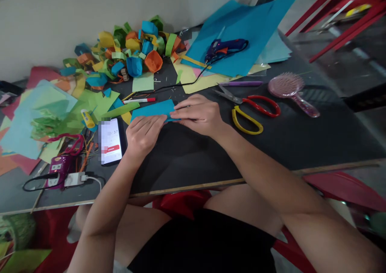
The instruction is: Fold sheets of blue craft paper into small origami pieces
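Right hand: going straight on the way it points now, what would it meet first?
The blue paper, which the right hand touches; just beyond, probably the left hand, though depth there is unclear.

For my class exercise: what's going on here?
A person's left hand and right hand are both on a piece of blue paper at the dark table. Beyond it lies a heap of small coloured paper shapes. A glue gun rests on a large blue sheet, and scissors lie to the right, untouched.
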Available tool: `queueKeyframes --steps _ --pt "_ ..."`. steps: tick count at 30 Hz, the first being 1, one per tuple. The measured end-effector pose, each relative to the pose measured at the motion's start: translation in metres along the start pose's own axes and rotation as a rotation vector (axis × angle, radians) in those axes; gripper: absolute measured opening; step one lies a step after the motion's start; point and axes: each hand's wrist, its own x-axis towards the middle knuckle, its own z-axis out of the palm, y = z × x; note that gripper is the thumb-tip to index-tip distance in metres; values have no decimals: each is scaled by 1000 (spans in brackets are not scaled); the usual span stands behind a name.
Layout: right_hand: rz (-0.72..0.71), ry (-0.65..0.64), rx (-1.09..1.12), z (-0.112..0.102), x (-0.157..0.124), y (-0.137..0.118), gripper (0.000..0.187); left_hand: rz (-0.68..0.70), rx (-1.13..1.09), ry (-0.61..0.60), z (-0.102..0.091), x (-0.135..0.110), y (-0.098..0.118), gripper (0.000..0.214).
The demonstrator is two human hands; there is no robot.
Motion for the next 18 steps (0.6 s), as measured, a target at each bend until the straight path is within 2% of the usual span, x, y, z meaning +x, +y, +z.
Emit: queueKeyframes --steps 9,14,18 --pt "54 103 -54 2 -2 -9 24 66 99 47 -1 1 1 21" --pt "20 123 -76 4 -2 -5 19 56 82 72 3 -2 -2 19" --pt "21 77 -83 5 -3 1 24 38 47 10 3 -5 -3 20"
